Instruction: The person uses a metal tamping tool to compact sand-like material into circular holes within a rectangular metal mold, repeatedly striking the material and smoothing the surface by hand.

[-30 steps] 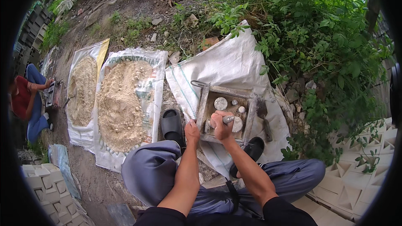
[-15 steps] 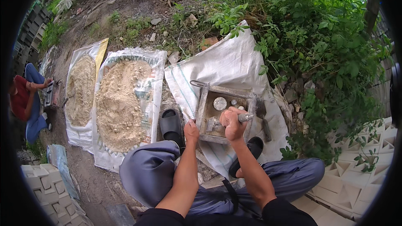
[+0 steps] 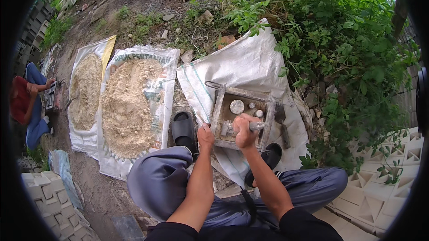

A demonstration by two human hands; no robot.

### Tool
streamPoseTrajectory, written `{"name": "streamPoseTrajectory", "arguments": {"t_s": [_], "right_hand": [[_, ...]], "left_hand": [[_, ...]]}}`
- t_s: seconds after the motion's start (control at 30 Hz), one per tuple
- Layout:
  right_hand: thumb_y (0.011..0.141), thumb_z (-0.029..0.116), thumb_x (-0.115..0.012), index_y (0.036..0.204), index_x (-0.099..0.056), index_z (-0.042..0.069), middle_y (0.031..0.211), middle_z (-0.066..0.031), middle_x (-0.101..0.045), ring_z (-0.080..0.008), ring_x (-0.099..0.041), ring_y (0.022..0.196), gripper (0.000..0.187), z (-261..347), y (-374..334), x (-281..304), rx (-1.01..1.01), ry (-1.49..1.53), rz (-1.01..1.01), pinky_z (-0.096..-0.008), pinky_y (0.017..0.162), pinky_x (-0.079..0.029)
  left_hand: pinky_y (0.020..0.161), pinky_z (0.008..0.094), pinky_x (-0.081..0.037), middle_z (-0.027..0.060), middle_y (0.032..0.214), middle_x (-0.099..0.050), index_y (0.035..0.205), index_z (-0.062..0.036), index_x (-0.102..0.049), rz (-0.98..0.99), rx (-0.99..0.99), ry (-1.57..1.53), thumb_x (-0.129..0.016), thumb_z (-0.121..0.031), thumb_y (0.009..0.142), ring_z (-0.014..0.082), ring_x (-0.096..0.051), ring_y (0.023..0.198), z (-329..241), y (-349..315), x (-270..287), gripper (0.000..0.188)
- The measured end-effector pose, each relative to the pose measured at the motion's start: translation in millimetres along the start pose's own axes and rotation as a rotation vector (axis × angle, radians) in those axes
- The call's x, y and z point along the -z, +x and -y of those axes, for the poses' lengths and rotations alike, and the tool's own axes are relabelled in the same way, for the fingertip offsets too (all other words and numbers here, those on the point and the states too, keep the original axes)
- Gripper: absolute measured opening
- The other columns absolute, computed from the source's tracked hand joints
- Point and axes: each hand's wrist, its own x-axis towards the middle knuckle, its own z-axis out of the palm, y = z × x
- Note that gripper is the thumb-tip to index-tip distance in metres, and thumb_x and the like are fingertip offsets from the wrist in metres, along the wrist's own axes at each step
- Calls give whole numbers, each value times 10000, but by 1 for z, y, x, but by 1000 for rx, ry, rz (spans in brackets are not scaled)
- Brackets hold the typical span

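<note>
A square wooden mould box (image 3: 217, 111) rests on a white woven sack (image 3: 252, 64) between my feet. Inside it stand a large pale disc (image 3: 237, 106) and smaller round pieces, among them a short plug (image 3: 258, 113). My right hand (image 3: 245, 131) is over the box, closed round the handle of a brush (image 3: 227, 128); the brush's broad pale end is low inside, near the left wall. Closed at the box's left wall is my left hand (image 3: 206, 136), its fingers partly hidden. A dark flat-bladed tool (image 3: 284, 136) lies right of the box.
Two sacks at left carry heaps of pale powder, a larger heap (image 3: 127, 107) and a smaller heap (image 3: 86, 91). Another person (image 3: 29, 102) sits at far left. Stacked patterned blocks (image 3: 380, 178) stand at right, more (image 3: 53, 201) at lower left. Leafy plants (image 3: 330, 31) crowd the upper right.
My right hand has moved slightly left and nearer within the box, with the brush still in it. My left hand stays at the box's left side. The whole view has shifted a little.
</note>
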Motion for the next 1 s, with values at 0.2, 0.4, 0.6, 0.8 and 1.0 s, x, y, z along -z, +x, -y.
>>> {"name": "streamPoseTrajectory", "arguments": {"t_s": [0.2, 0.4, 0.6, 0.8, 1.0], "right_hand": [[814, 56, -449, 531, -430, -11, 495, -25, -417, -85, -342, 434, 291, 1, 3, -8, -46, -88, 74, -282, 417, -287], [807, 69, -482, 547, -402, -7, 495, -31, -402, -91, -359, 431, 282, -2, -9, 7, 104, -155, -43, -301, 409, -266], [782, 72, -459, 508, -307, 76, 459, -2, -314, -103, -268, 410, 314, 21, 4, -9, -116, 150, -102, -300, 465, -323], [798, 64, -462, 516, -350, 44, 480, 0, -355, -86, -298, 418, 304, 25, 0, -11, -135, 151, -116, -275, 443, -292], [807, 76, -481, 519, -406, -7, 495, 2, -384, -58, -328, 439, 308, 0, 2, -17, -175, 59, -40, -281, 407, -239]], "left_hand": [[834, 456, -444, 278, 921, -642, 976, 56, -657, 29, 50, -13, -288, -318, 960, 429, -604, 921, 18, 2, 4, 525], [823, 451, -455, 265, 884, -650, 935, 40, -676, 11, -3, -2, -290, -301, 953, 428, -612, 881, 6, 2, -9, 515], [853, 454, -436, 268, 938, -649, 976, 45, -660, 10, 43, 10, -288, -312, 961, 422, -604, 937, 32, 4, 2, 515], [824, 455, -450, 266, 899, -649, 925, 40, -676, -3, 0, -21, -282, -299, 955, 425, -608, 888, 20, 5, -10, 521], [813, 441, -454, 262, 881, -651, 912, 39, -678, -16, 21, -39, -287, -312, 961, 418, -613, 872, 23, 6, -2, 528]]}}
